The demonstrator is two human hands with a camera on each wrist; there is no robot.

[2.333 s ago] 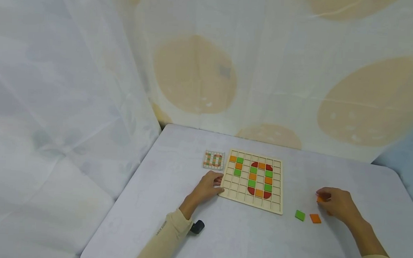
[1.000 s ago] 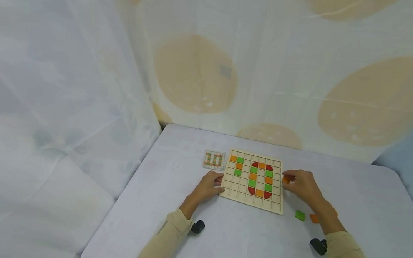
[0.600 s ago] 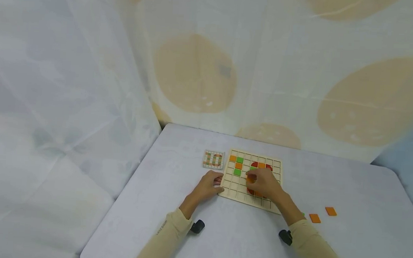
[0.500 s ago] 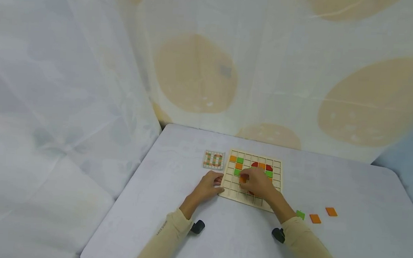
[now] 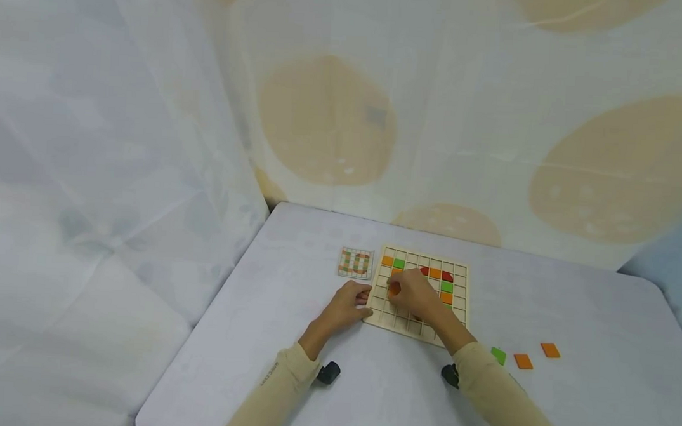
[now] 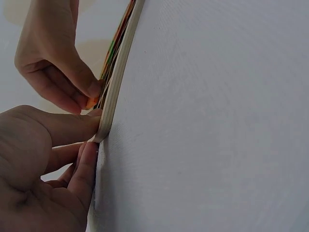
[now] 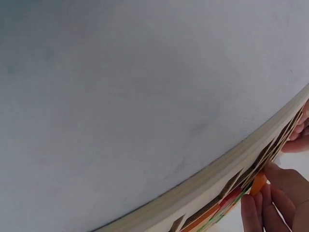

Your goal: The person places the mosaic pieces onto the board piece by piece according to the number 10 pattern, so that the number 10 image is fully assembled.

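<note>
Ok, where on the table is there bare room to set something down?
Bare table lies right of the grid board, beyond the loose tiles, and along the near left edge. It is crowded at the board, where both hands and the pattern card sit.

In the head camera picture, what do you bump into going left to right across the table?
Pattern card → wooden grid board → green tile → orange tile → another orange tile.

Orange tile (image 5: 393, 291): small flat square, pinched in right hand (image 5: 414, 296) fingers (image 6: 91, 89), held low over left part of the grid board (image 5: 456, 316), at or just above a cell. Board: pale wood, square, flat on bench, w/ orange, green, red tiles set in cells. Left hand (image 5: 345, 306) touches its left edge.
</note>
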